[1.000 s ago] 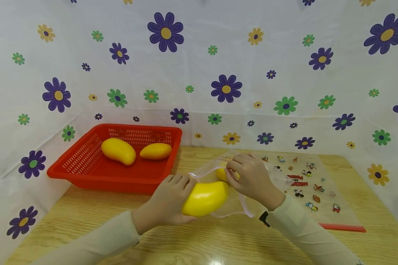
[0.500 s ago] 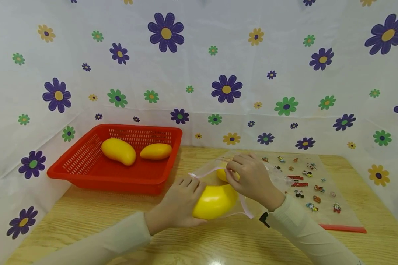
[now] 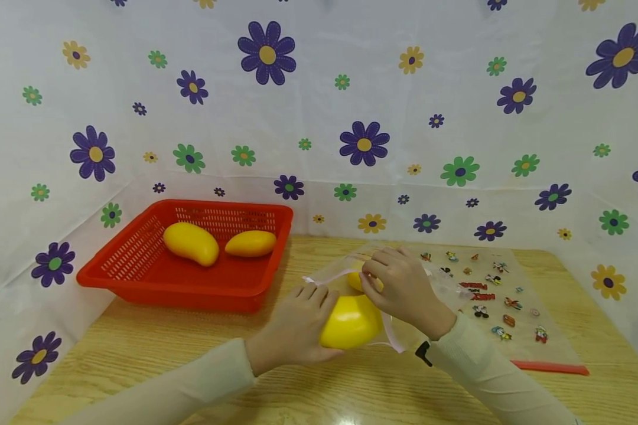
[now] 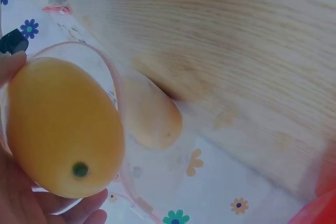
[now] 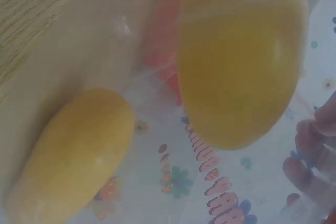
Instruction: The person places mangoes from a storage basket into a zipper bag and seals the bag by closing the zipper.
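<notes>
My left hand point(image 3: 292, 330) grips a yellow mango point(image 3: 353, 324) by its near end. In the left wrist view, that mango point(image 4: 65, 129) sits at the pink-rimmed mouth point(image 4: 116, 74) of a clear zip bag. My right hand point(image 3: 406, 289) pinches the bag's rim on the far side, holding the mouth apart. Another mango point(image 3: 356, 280) lies inside the bag, partly hidden behind the right hand. Through the plastic, the right wrist view shows the held mango's far end point(image 5: 239, 82) within the bag and the other mango point(image 5: 73, 156) beside it.
A red plastic basket point(image 3: 186, 289) stands at the left with two mangoes, one large point(image 3: 191, 243) and one smaller point(image 3: 251, 243). A flat clear bag point(image 3: 526, 283) with cartoon prints and a red zip strip point(image 3: 550, 367) lies at the right. Flowered cloth hangs behind the wooden table point(image 3: 276, 395).
My left hand has moved right with the mango, bringing it farther into the bag's mouth. The right hand has stayed in place on the rim.
</notes>
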Tool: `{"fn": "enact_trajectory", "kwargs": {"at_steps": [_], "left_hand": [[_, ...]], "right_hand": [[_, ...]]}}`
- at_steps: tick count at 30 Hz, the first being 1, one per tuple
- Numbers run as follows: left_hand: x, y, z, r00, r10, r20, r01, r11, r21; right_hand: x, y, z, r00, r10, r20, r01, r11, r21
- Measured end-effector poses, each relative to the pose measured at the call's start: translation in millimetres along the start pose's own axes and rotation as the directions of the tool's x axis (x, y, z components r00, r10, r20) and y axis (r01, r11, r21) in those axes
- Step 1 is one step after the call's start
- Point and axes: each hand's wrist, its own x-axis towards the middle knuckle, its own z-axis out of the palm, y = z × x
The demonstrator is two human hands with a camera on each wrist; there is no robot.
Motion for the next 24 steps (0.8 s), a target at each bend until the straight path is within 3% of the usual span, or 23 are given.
{"fn": "enact_trajectory", "kwargs": {"at_steps": [12,24], "left_hand": [[8.8,9.1,1.2,0.999,0.004,0.054,-0.007,0.998,0.056],[16.1,14.4,9.1,0.998,0.010,0.062,-0.012,0.999,0.034]], "right_hand": [[0.1,-2,0,1.000,0.003,0.017,-0.003,1.000,0.003],[1.4,-3,0,0.999,0.009,0.032,-0.009,1.000,-0.004]]}}
